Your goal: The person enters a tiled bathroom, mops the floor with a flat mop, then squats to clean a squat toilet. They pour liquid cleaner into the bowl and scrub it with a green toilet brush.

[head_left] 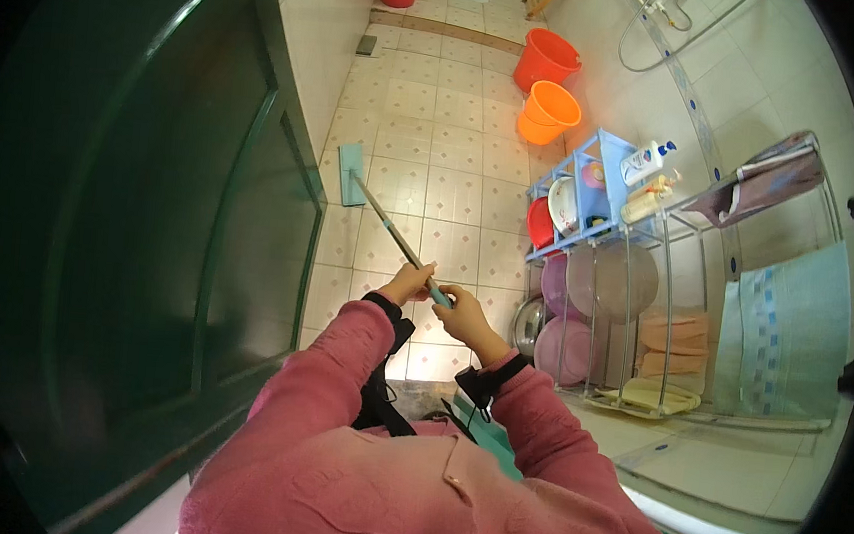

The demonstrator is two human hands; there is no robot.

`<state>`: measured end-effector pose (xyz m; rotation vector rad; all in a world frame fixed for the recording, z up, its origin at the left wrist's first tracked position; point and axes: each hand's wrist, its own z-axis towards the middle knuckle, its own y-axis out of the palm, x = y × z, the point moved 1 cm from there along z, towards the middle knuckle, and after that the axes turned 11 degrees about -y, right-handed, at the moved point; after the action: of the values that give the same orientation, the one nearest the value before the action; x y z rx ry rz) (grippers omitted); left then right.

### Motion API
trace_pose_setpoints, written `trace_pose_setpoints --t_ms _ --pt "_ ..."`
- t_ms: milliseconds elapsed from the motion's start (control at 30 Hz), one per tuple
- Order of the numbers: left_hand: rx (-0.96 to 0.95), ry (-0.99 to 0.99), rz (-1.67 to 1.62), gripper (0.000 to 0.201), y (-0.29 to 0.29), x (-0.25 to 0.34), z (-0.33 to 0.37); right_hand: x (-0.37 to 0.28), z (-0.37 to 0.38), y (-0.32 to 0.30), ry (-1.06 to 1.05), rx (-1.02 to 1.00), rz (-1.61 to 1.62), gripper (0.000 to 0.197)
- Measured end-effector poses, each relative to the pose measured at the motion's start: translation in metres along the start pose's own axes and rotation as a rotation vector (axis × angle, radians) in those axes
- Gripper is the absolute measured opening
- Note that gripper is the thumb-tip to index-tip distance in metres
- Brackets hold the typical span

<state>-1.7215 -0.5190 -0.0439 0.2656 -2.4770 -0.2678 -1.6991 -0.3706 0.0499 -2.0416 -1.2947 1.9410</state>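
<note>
A flat mop (352,175) with a pale teal rectangular head lies with that head on the tiled floor, close to the left wall. Its long thin handle slants back toward me. My left hand (408,284) is closed round the handle's shaft. Nearer its end, my right hand (461,315) wraps round the teal grip (438,294). Both wrists wear black straps over pink sleeves.
A dark green door (153,185) fills the left. Along the right wall stand a red bucket (546,62), an orange bucket (549,113), a blue shelf (610,166) with bottles and basins, and a metal rack (666,316) with towels. A raised sill (450,33) crosses the far floor.
</note>
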Motion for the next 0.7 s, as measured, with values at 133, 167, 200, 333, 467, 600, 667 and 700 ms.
trace_pose_setpoints --t_ms 133,167,200,333,467,600,667,700 --pt "0.168 -0.022 -0.009 0.025 -0.029 0.047 0.047 -0.008 0.063 -0.001 0.218 -0.051 0.246 0.045" --pt "0.180 -0.043 -0.002 0.024 -0.034 0.054 0.059 -0.008 0.074 -0.004 0.324 -0.074 0.372 0.046" --pt "0.197 -0.065 -0.004 0.023 -0.038 0.062 0.071 -0.009 0.084 -0.007 0.338 -0.073 0.441 0.046" --pt "0.255 -0.100 -0.018 0.024 -0.049 0.083 0.115 -0.005 0.122 -0.019 0.438 -0.117 0.756 0.047" --pt "0.202 -0.137 0.059 0.036 -0.059 0.105 0.151 0.010 0.160 -0.034 0.565 -0.166 1.017 0.047" --pt "0.224 -0.196 0.091 0.036 -0.047 0.134 0.182 0.028 0.200 -0.060 0.630 -0.279 1.118 0.040" --pt "0.312 -0.160 0.124 0.028 -0.029 0.152 0.197 0.039 0.218 -0.085 0.668 -0.280 1.106 0.038" --pt "0.287 -0.166 0.136 0.027 -0.022 0.163 0.204 0.044 0.224 -0.097 0.643 -0.263 1.109 0.040"
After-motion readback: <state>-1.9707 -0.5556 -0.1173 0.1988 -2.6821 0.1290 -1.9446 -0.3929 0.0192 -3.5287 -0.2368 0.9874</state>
